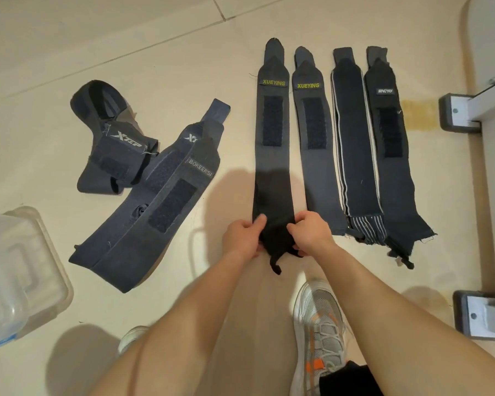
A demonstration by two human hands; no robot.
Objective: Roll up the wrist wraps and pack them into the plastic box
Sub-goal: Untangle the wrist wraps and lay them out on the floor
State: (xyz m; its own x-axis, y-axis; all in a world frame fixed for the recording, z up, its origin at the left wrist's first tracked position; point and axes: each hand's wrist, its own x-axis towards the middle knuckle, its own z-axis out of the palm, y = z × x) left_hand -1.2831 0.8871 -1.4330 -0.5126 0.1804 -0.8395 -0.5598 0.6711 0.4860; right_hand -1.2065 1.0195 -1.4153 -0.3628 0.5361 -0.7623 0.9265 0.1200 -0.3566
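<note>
Bare forearms reach forward from the bottom edge, over a grey-and-orange shoe planted on the pale floor. The toe of a second shoe shows beside the left arm.

The left hand and right hand meet at the near end of the leftmost flat wrap. Each grip is narrow, fingers and thumb pinching the bunched dark fabric from its own side. A frayed tail of the fabric sticks out below the hands, toward the camera. The rest of this wrap lies straight on the floor, with a yellow XUEYING label at its far end.

Just to its right, three more wraps lie flat side by side: a second XUEYING wrap, a striped wrap and a labelled fourth wrap.

Left of the hands, long wraps overlap on a diagonal, the upper one being the BOKEERSI wrap. Beyond them sits a loosely curled XTEP wrap.

The clear plastic box stands at the left edge, well apart from the hands. White metal frame feet stand at the right edge.
</note>
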